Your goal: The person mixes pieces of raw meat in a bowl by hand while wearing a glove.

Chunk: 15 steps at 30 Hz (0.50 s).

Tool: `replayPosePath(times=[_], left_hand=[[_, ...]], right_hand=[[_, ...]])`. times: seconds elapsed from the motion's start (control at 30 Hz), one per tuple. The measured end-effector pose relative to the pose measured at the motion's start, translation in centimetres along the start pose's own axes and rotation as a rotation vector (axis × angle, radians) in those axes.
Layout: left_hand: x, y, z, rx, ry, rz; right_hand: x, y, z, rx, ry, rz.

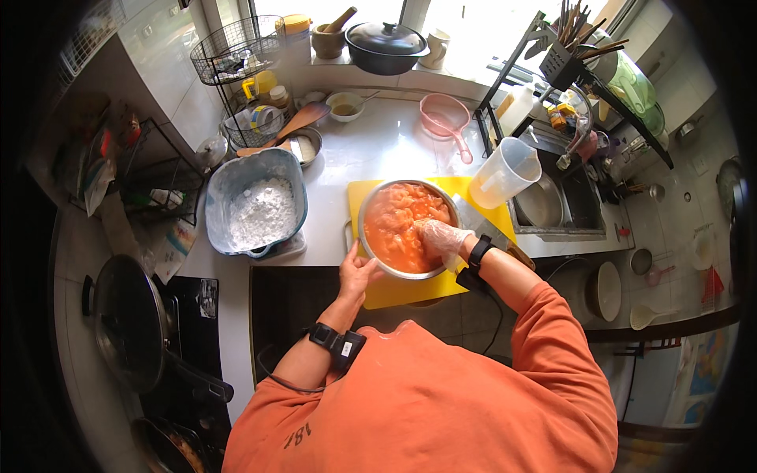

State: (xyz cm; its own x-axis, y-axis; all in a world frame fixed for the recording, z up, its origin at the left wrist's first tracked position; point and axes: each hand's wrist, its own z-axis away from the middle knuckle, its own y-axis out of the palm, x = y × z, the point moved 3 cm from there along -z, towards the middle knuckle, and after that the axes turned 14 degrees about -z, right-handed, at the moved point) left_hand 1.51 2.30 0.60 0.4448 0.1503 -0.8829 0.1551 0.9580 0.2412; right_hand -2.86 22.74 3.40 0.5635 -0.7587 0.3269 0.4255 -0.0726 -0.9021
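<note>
A metal bowl (408,275) stands on a yellow cutting board (387,295) before me. It holds pale, meat-like pieces (399,207) in an orange-red liquid. My left hand (356,275) is bare and steadies the bowl's near-left rim, thumb and fingers against its side. My right hand (445,239), in a clear plastic glove, dips into the mixture at the bowl's right; its fingertips are hidden there. Partly under the right forearm lies a cleaver (486,223), its blade on the board. A translucent measuring jug (505,171) stands at the board's far-right corner.
Left on the counter is a blue tub (214,198) of white powder (263,213). A pink strainer-like ladle (446,118) and a small white bowl (346,106) lie farther back. The sink (582,207) is at right. A lidded pan (130,325) stands on the left-hand stove.
</note>
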Motion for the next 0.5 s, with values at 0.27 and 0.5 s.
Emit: replayPosePath(times=[0.27,0.5], left_hand=[[0.0,-0.2,0.0,-0.011,0.002,0.008],[-0.6,1.0,0.0,0.022,0.006,0.019]], right_hand=[[0.6,0.4,-1.3,0.065,0.092,-0.002],[-6.0,5.5,-1.6,-0.165,0.162,-0.415]])
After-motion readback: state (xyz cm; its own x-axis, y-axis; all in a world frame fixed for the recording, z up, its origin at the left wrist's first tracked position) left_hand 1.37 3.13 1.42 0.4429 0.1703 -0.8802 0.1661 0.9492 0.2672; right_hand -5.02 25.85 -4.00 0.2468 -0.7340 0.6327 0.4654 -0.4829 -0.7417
